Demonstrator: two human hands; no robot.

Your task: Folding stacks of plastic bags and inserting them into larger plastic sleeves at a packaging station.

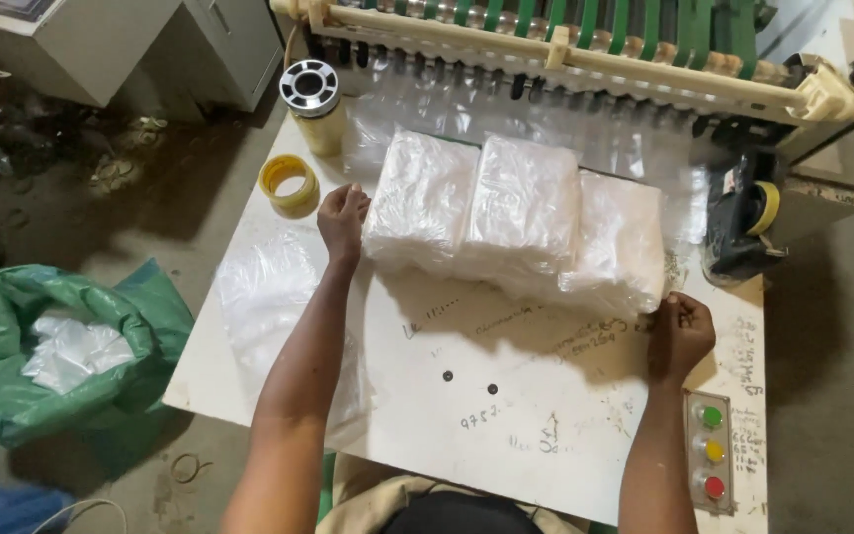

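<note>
A row of three stacks of clear plastic bags (516,213) lies across the far half of the white table (506,415), just near of the green-belted machine (585,40). The person's left hand (343,220) presses against the left end of the row, fingers curled and held together along the edge of the stack. The right hand (679,334) sits at the near right corner, fingers bent and closed together against the bags; whether they pinch a few sheets cannot be told.

The stacks look soft and light, with slick film that probably slides layer over layer, so they are likely to sag or fan out if lifted by one end. The safer hold seems to be from both ends at once, squeezing inward with palms flat and low against the table.

A loose plastic sheet (269,292) lies at the left, two tape rolls (290,184) stand beyond it, and a three-button panel (712,450) sits near the right wrist.
</note>
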